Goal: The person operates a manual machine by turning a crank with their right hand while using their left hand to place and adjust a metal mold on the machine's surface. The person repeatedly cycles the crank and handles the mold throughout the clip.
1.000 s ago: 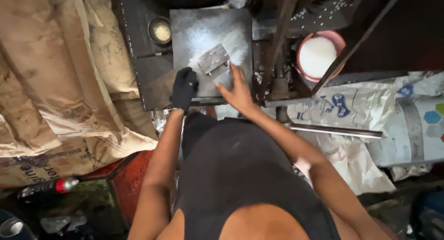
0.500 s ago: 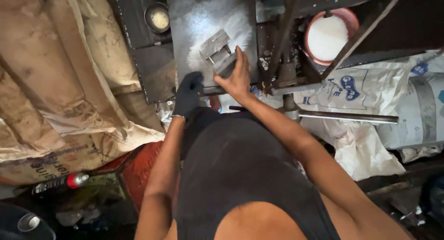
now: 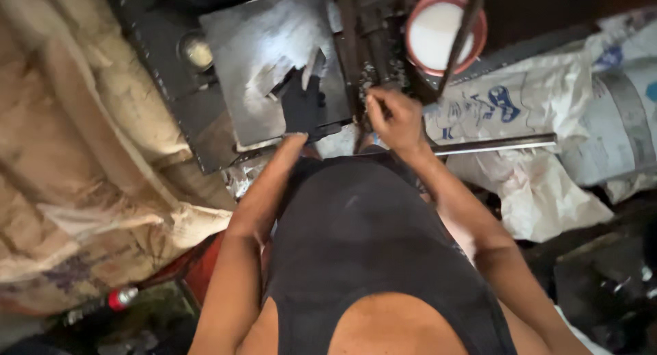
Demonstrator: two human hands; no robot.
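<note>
A grey steel plate (image 3: 253,54) lies on a dark machine bed in front of me. My left hand (image 3: 302,103), in a black glove, rests on the plate's near right part and closes over a small pale metal piece (image 3: 313,62), whose tip sticks out past the fingers. My right hand (image 3: 393,115) is bare, off the plate to the right, with its fingers curled. It sits beside a dark upright metal bar (image 3: 349,47). Whether it grips anything is hidden.
A pink basin (image 3: 479,19) of white stuff stands at the back right, crossed by a thin dark rod. Brown sacks (image 3: 82,156) pile up on the left, printed white bags (image 3: 547,102) on the right. A steel rod (image 3: 493,144) lies across the bags. A small round tin (image 3: 196,52) sits left of the plate.
My right hand has left the metal piece and pulled back right, off the plate. My gloved left hand has moved up from the plate's edge onto the piece. The view shifted.
</note>
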